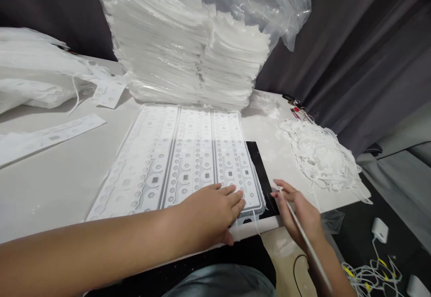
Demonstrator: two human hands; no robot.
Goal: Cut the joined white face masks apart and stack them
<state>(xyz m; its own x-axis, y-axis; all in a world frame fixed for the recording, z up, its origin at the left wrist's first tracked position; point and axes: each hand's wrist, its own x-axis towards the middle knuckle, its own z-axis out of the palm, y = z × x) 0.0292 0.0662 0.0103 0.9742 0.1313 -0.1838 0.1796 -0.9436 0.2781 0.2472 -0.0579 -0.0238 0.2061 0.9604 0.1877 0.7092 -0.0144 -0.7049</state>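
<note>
A wide white sheet with printed grey circles, squares and dark dividing bands (188,162) lies on the table. My left hand (215,211) rests palm down on its near right part, fingers stretched out and slightly apart. Just off the sheet's right edge, my right hand (299,211) pinches a long thin white strip (308,245) between thumb and fingers. The strip runs from the fingertips back over my forearm. Under the sheet, a black mat (261,167) sticks out on the right. Thin white strands (256,223) hang from the sheet's near edge.
A tall stack of white sheets in clear plastic (188,45) stands behind. A tangled pile of white strips (323,155) lies at right. White bundles (33,72) and a loose printed strip (50,137) are at left. Cables (373,270) lie lower right, below the table.
</note>
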